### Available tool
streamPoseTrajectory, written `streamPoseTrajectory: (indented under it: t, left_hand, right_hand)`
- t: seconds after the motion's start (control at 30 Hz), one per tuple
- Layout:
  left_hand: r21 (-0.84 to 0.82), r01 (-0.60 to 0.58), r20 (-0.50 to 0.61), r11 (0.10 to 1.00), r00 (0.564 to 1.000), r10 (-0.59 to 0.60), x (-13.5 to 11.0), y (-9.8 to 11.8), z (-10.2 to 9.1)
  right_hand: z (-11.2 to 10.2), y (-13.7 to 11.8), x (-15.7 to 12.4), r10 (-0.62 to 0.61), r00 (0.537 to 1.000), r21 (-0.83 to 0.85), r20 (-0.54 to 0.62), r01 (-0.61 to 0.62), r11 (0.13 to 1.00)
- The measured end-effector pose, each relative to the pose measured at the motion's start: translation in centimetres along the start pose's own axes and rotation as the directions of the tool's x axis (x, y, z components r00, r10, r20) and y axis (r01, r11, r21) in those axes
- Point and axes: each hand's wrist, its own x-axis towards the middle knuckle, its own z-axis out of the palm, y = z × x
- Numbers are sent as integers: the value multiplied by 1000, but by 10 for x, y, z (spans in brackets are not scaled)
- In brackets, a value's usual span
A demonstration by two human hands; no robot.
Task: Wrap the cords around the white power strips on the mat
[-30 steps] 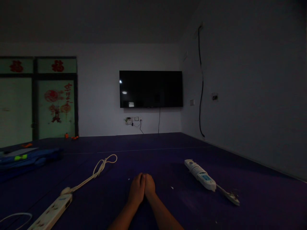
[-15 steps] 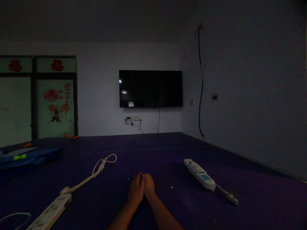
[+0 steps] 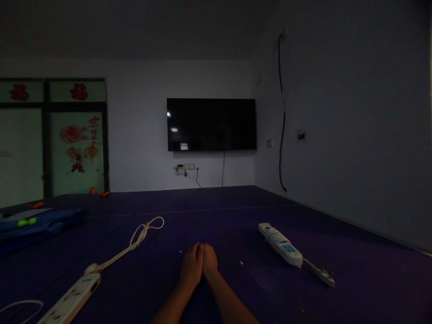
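- Power strip (image 3: pixel 71 299), lower left: cord (image 3: pixel 135 245) loosely looped, unwrapped.
- Wrapped strip (image 3: pixel 290 254), lower right: lead (image 3: pixel 275 237) already wound round.
- Left hand (image 3: pixel 191 266), right hand (image 3: pixel 209 262), lower centre: touching, curled; cannot tell if holding anything.

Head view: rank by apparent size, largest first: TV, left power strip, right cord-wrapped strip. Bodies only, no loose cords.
1. TV
2. Left power strip, nearest the camera, cut off by the frame edge
3. Right cord-wrapped strip
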Motion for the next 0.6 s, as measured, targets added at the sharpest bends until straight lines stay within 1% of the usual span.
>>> streamPoseTrajectory:
  t: [0.37, 0.6]
  left_hand:
    - [7, -17, -4, 1000, 1000, 17, -2, 1, -1]
    - [13, -23, -4, 1000, 1000, 23, -1, 0, 1]
  right_hand:
    - [-1, 1, -2, -12, 1000, 61, -2, 12, 998]
    - [1, 6, 0, -18, 999, 186, -32, 23, 982]
